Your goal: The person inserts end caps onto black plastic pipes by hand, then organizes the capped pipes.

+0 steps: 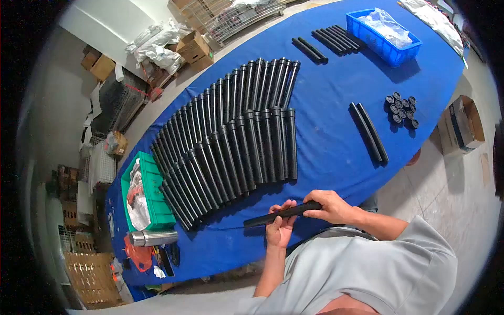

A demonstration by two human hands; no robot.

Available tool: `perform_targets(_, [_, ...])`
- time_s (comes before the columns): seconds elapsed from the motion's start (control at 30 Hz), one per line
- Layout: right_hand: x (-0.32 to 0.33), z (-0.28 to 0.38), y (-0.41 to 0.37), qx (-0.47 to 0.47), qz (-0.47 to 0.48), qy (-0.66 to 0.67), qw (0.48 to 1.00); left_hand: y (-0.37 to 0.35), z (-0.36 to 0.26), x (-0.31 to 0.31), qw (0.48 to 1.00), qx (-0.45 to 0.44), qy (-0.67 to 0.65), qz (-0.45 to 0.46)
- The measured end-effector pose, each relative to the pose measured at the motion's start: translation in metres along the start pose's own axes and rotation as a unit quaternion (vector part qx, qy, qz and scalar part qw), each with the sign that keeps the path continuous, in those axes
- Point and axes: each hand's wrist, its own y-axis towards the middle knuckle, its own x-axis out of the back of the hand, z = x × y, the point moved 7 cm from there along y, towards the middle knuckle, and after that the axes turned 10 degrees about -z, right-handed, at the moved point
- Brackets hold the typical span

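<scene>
A black tube (257, 221) is held at a slant over the near edge of the table, in front of my body. My left hand (279, 234) has its thumb and fingers around the tube's middle. At the tube's right end, my right hand (334, 207) is closed on it, and the fingers hide that end. Just beyond my hands lie two long rows of black tubes (247, 157) with collared ends, packed side by side. Two loose black tubes (369, 134) lie to the right, beside a cluster of small round black caps (402, 108).
A blue cloth (325, 115) covers the table. Farther back are a blue bin (388, 50) holding clear plastic and several black tubes (336, 40). At left stand a green crate (160, 205), a steel flask (154, 238) and a red bag (137, 254). A cardboard box (461, 125) is on the floor at right.
</scene>
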Motion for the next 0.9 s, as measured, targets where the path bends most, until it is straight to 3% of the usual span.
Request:
perform_targets(0.03, [0.002, 0.010, -0.001, 0.097, -0.039, -0.030, 0.994, 0.000, 0.001, 0.004, 1.000, 0.006, -0.016, 0.007])
perform_targets(0.13, [0.000, 0.004, -0.003, -0.003, -0.017, 0.001, 1.000, 0.002, 0.001, 0.014, 0.999, 0.016, -0.046, 0.021])
perform_targets(0.23, [-0.013, -0.023, -0.015, -0.268, 0.046, 0.150, 0.951, 0.000, 0.000, 0.017, 0.999, 0.013, -0.037, 0.014])
perform_targets(0.47, [-0.014, -0.026, -0.017, -0.291, 0.061, 0.168, 0.940, 0.000, 0.001, 0.014, 1.000, 0.004, -0.010, 0.019])
perform_targets(0.77, [-0.018, -0.030, -0.021, -0.291, 0.035, 0.218, 0.931, 0.000, 0.001, 0.015, 1.000, -0.006, -0.014, 0.024])
perform_targets(0.87, [-0.003, 0.000, -0.008, -0.036, 0.001, 0.011, 0.999, -0.001, 0.002, 0.007, 1.000, 0.013, -0.013, 0.007])
perform_targets(0.9, [-0.003, 0.003, -0.008, -0.010, -0.007, 0.010, 1.000, -0.002, 0.003, 0.006, 1.000, 0.023, -0.012, -0.002])
